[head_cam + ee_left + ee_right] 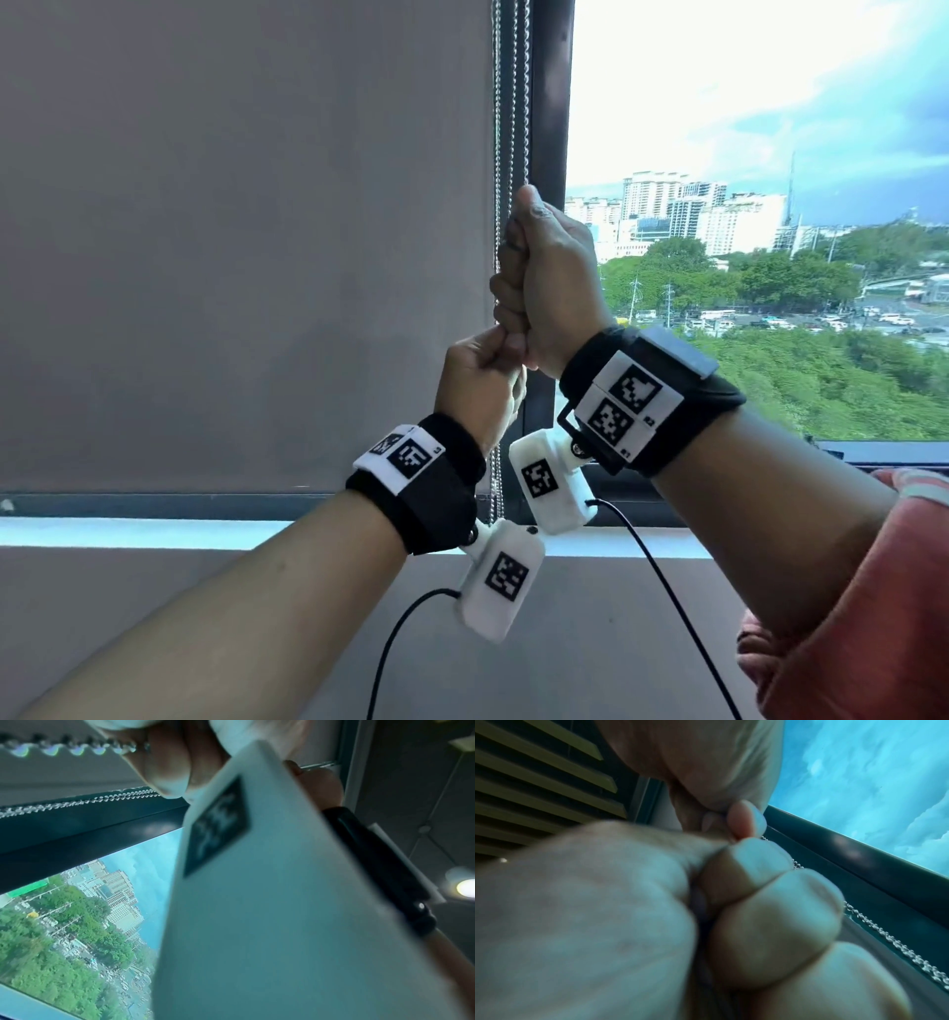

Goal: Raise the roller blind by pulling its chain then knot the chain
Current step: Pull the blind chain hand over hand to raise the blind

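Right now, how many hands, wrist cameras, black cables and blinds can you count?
Hands: 2, the left hand and the right hand, both on the chain
White wrist cameras: 2
Black cables: 2
Roller blind: 1
Total: 7

Open air lies below the hands, above the window sill (154, 532). The blind (246, 246) and the dark window frame (552, 128) block passage forward, the chain (511, 103) hanging between them.
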Demonstrator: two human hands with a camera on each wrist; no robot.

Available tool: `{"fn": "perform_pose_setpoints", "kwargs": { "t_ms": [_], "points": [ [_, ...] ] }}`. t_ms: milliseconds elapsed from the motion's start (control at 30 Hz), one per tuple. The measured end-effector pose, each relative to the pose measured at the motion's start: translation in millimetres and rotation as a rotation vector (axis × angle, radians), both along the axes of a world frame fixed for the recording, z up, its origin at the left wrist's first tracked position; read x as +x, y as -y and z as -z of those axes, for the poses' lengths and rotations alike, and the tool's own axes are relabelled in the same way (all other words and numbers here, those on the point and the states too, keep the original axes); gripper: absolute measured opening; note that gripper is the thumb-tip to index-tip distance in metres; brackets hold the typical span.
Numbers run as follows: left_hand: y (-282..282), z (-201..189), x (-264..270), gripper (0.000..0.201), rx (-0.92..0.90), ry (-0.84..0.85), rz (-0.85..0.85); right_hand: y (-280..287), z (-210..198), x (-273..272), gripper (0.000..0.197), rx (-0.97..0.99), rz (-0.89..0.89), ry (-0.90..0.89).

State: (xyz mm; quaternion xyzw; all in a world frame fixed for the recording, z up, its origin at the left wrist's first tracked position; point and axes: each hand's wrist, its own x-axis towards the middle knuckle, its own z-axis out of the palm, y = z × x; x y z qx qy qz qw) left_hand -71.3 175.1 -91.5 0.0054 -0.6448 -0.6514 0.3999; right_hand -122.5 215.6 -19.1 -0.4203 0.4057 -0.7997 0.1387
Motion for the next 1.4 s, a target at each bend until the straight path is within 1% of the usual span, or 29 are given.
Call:
{"fn": "perform_pose_setpoints", "kwargs": {
  "t_ms": [67, 200, 267, 333, 433, 500, 567, 633, 667, 733, 833, 900, 933, 1000, 1067, 1200, 1300, 1400],
  "points": [
    [2, 2, 1, 0.037, -0.022, 0.019, 0.006, -3, 1, 0, 0.047, -0.014, -0.001, -0.01],
    [11, 5, 2, 0.033, -0.111, 0.12, -0.027, -4, 4, -4, 0.045, -0.041, 0.032, -0.045],
    [13, 4, 1, 0.025, -0.101, 0.127, -0.029, -4, 9, -8, 0.046, -0.063, 0.045, -0.055],
    [13, 0, 1, 0.017, -0.051, 0.101, -0.014, -5, 14, -11, 0.046, -0.06, 0.056, -0.056],
    [15, -6, 1, 0.03, -0.011, 0.045, -0.006, -5, 25, -16, 0.046, -0.062, 0.124, -0.086],
    [17, -11, 0, 0.034, -0.01, 0.01, -0.014, -2, 34, -19, 0.045, -0.041, 0.194, -0.129],
    [19, -15, -3, 0.035, -0.019, 0.007, -0.05, -2, 43, -18, 0.045, -0.031, 0.157, -0.116],
    [18, -19, -6, 0.041, -0.047, 0.011, -0.091, -5, 52, -13, 0.046, -0.025, 0.066, -0.08],
    [18, -21, -7, 0.043, -0.054, 0.006, -0.098, -6, 59, -11, 0.044, -0.009, 0.06, -0.084],
    [12, -27, -6, 0.042, -0.07, -0.011, -0.083, -5, 77, -11, 0.042, 0.032, 0.096, -0.111],
    [6, -34, -9, 0.038, -0.096, -0.036, -0.049, 4, 105, -14, 0.044, 0.08, 0.127, -0.09],
    [5, -36, -13, 0.031, -0.049, -0.057, -0.043, 7, 115, -16, 0.042, 0.098, 0.151, -0.111],
    [5, -36, -14, 0.028, -0.011, -0.065, -0.037, 7, 117, -17, 0.042, 0.101, 0.148, -0.118],
    [6, -35, -18, 0.031, 0.026, -0.059, -0.032, 7, 119, -20, 0.043, 0.104, 0.128, -0.129],
    [7, -35, -19, 0.033, 0.02, -0.055, -0.031, 8, 121, -22, 0.043, 0.102, 0.075, -0.173],
    [6, -33, -15, 0.035, -0.022, -0.072, -0.05, 5, 120, -27, 0.032, 0.187, -0.012, -0.177],
    [6, -31, -12, 0.036, -0.032, -0.091, -0.039, -1, 105, -34, 0.022, 0.161, 0.009, -0.196],
    [6, -32, -9, 0.035, -0.037, -0.095, -0.034, -5, 79, -38, 0.019, 0.069, 0.043, -0.202]
  ]
}}
